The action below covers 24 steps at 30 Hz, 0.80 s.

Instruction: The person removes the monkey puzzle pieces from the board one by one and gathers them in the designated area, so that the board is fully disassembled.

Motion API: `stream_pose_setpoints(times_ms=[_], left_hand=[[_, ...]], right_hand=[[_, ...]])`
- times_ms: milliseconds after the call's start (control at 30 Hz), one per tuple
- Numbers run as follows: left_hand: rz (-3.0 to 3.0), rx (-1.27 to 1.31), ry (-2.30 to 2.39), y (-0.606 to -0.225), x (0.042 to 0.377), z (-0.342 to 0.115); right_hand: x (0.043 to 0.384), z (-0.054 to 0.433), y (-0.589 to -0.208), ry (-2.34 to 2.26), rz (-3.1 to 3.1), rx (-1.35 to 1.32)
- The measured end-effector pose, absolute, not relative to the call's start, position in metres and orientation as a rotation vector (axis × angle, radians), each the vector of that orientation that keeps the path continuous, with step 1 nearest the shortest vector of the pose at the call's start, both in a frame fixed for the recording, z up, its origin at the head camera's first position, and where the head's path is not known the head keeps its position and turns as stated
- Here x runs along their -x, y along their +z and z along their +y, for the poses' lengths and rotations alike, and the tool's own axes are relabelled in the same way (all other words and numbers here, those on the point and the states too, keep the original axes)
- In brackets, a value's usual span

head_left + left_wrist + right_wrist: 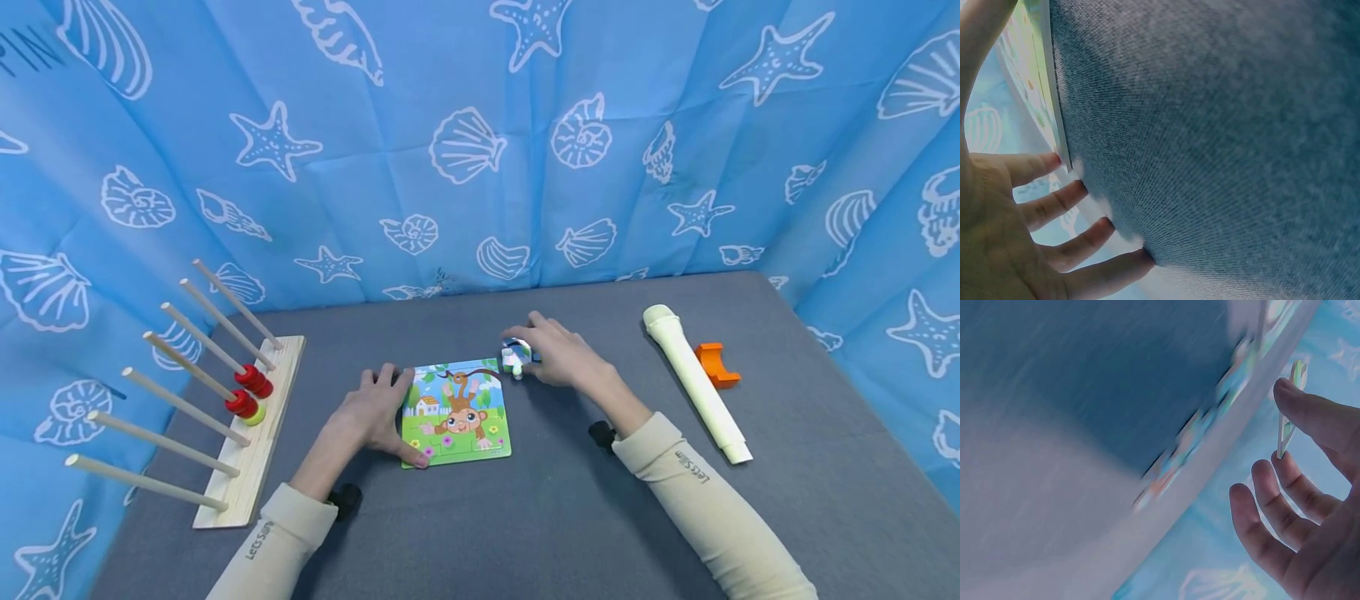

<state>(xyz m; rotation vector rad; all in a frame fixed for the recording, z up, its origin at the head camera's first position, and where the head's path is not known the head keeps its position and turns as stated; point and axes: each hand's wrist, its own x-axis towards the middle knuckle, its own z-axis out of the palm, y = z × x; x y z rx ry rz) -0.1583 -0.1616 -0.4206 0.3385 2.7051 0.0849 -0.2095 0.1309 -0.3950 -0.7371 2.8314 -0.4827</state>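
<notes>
A square picture puzzle [455, 412] with a cartoon monkey, a house and flowers lies flat on the grey table. My left hand [372, 415] rests at its left side, thumb on the lower left corner and fingers spread by the upper left. In the left wrist view the fairly straight fingers [1072, 250] touch the cloth and the puzzle's edge. Just right of the puzzle, my right hand [562, 354] pinches a small puzzle piece [1286, 428] between thumb and fingertips. Other loose pieces [1169, 472] lie blurred on the table in the right wrist view; the hand mostly hides them in the head view.
A wooden peg rack [258, 450] with red and yellow-green beads stands at the left. To the right lie a cream toy microphone [693, 375] and an orange curved block [717, 367]. A blue seashell curtain [465, 208] hangs behind the table.
</notes>
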Motion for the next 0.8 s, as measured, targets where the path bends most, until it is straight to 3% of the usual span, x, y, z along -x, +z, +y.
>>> stream_pose_setpoints(times_ms=[433,800], left_hand=[[2.701,-0.332,0.116,-0.421,0.157,-0.163],[2.703,-0.328,0.123,-0.421,0.155,-0.163]], right_hand=[[0.227,0.207,-0.397,-0.357,2.799,0.676],[0.229,0.226,-0.404,-0.337,2.801,0.6]])
